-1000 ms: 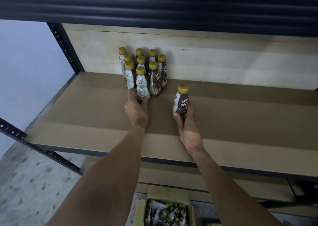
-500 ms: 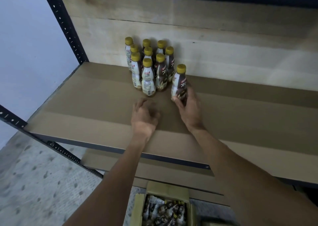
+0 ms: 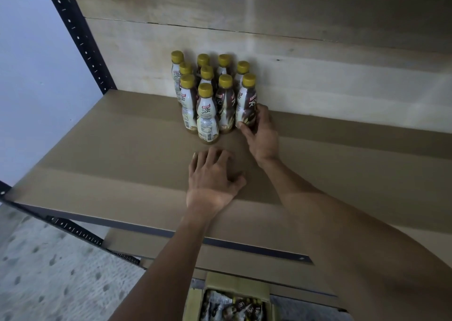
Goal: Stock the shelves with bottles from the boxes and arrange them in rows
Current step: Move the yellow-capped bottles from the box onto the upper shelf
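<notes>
Moved up against the cluster, the "Kopiko 78°C" bottle sits clamped in the right hand fingers; left hand fingers lie apart on the shelf.

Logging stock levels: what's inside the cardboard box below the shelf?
The open box holds jumbled bottles; the frame edge cuts off its near part, so their count is hidden.

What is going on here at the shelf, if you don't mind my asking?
A person is stocking the shelf with yellow-capped bottles. Their right hand grips one bottle, standing it at the right edge of the cluster near the back panel. Their left hand rests on the shelf board, holding nothing. An open box of more bottles sits below.
</notes>
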